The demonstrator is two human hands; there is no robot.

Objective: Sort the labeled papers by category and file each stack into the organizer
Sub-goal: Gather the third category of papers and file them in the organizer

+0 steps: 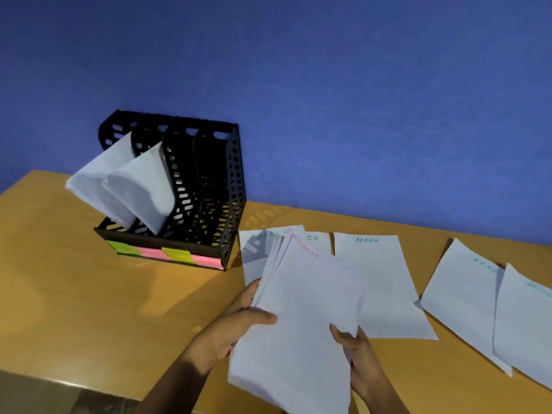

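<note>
A stack of white sheets [301,318], its top one labeled FINANCE in red, is lifted above the table. My left hand [236,324] grips the stack's left edge, thumb on top. My right hand [355,354] holds the lower right edge, thumb on the paper. The black mesh organizer [209,189] stands at the back left with several slots. Its two left slots hold curled white paper stacks [125,180]. The two right slots look empty. Sheets labeled ADMIN in teal lie flat: one [385,282] beside the held stack, two more [466,297] at the right.
Green, pink and yellow sticky labels [167,253] line the organizer's front base. Another ADMIN sheet [254,252] lies partly under the held stack. The wooden table [89,294] ends at its front left edge. A blue wall stands behind.
</note>
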